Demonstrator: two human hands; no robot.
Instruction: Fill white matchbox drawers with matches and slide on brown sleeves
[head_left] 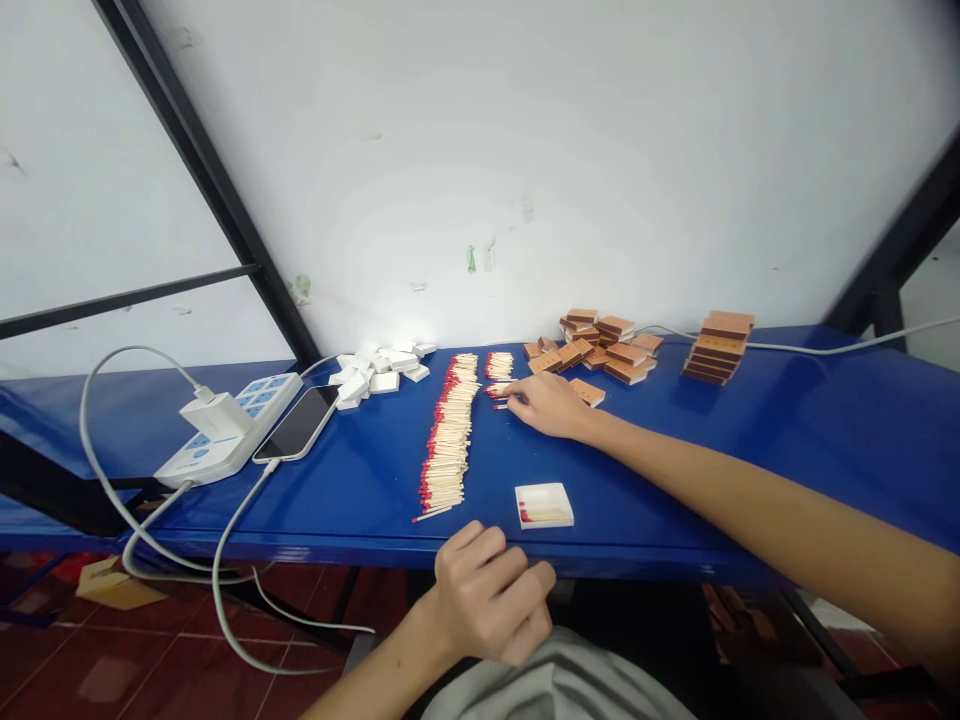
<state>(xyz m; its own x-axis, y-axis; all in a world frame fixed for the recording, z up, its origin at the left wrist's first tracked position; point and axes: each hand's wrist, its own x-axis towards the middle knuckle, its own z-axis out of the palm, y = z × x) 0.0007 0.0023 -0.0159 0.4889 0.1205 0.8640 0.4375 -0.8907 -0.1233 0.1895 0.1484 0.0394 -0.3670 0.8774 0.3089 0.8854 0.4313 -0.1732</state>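
My right hand (550,403) reaches across the blue table to a short row of red-tipped matches (499,366). Its thumb and forefinger are pinched together at the near end of that row, on matches partly hidden by the fingers. A long row of matches (450,430) lies to the left of it. Closer to me, a white matchbox tray (545,506) lies with its open side up and a few matches along its near side. My left hand (493,590), curled into a loose fist, hovers at the table's front edge, with nothing visible in it.
White empty matchbox trays (385,382) are heaped at the back left. Brown matchboxes (592,350) lie in a pile behind my right hand, and a leaning stack of matchboxes (718,347) stands farther right. A phone (298,424) and power strip (225,430) with cables occupy the left.
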